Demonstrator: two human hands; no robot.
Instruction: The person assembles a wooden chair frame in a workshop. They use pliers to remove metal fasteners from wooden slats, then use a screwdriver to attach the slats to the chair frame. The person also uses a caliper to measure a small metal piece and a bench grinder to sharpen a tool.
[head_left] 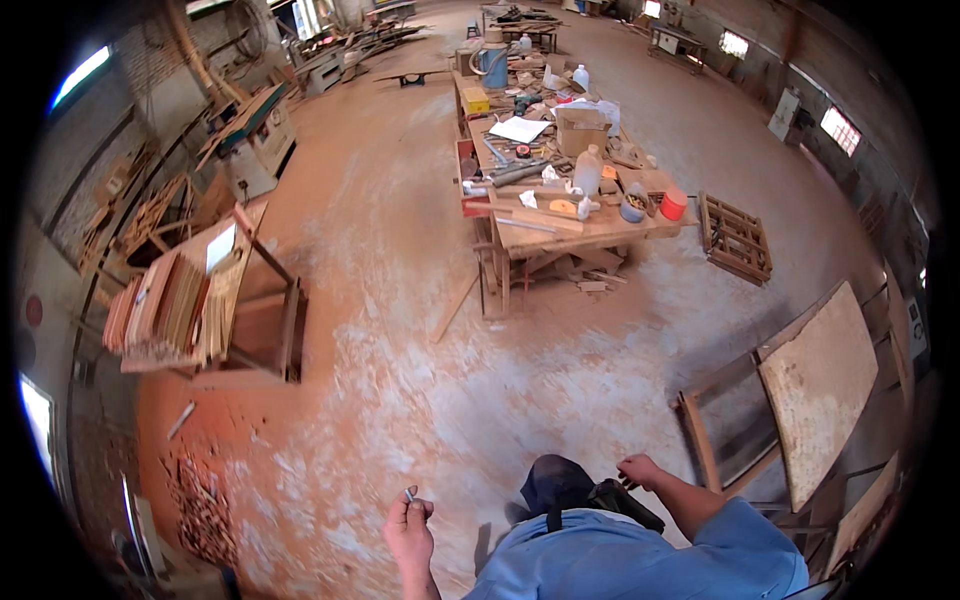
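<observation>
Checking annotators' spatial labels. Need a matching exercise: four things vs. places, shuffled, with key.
Things
1. Small slim greyish object
2. Round red plastic tub
3. Slatted brown wooden frame
4. Row of reddish-brown and tan wooden boards

Places
A. On the dusty grey floor, right of the long wooden workbench
B. On the brown wooden stand at the picture's left
C. Pinched in the person's bare left hand
D. At the workbench's near right corner

Pairs: 1-C, 2-D, 3-A, 4-B
</observation>
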